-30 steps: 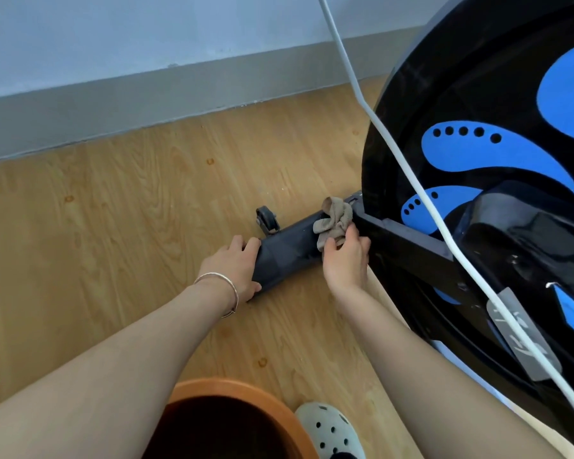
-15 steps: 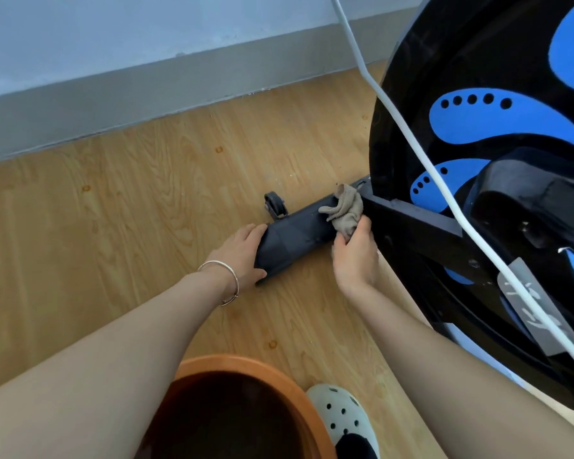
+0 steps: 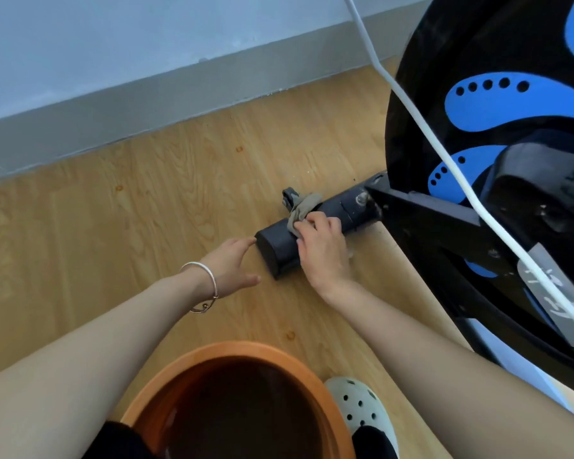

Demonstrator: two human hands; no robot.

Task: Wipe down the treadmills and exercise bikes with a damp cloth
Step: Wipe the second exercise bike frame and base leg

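Right hand wiped the exercise bike's floor bar with a cloth.

The right hand (image 3: 322,253) lay over the dark floor bar (image 3: 342,207), its fingers curled down onto the grey-brown cloth (image 3: 304,207) and gripping it against the bar's top. The bunched cloth stuck out at 12 o'clock from that hand, just beside a small wheel (image 3: 290,195). The left hand (image 3: 234,263), at 9 o'clock from the bar's blunt end, was spread flat with straight fingers and held nothing, its fingertips right at the end cap. It wore a thin bracelet (image 3: 209,283). The black and blue exercise bike (image 3: 418,94) filled the view from 1 to 4 o'clock, crossed by a white cable (image 3: 421,127). An orange basin (image 3: 212,356) sat at 6 o'clock, a pale shoe (image 3: 362,405) beside it.
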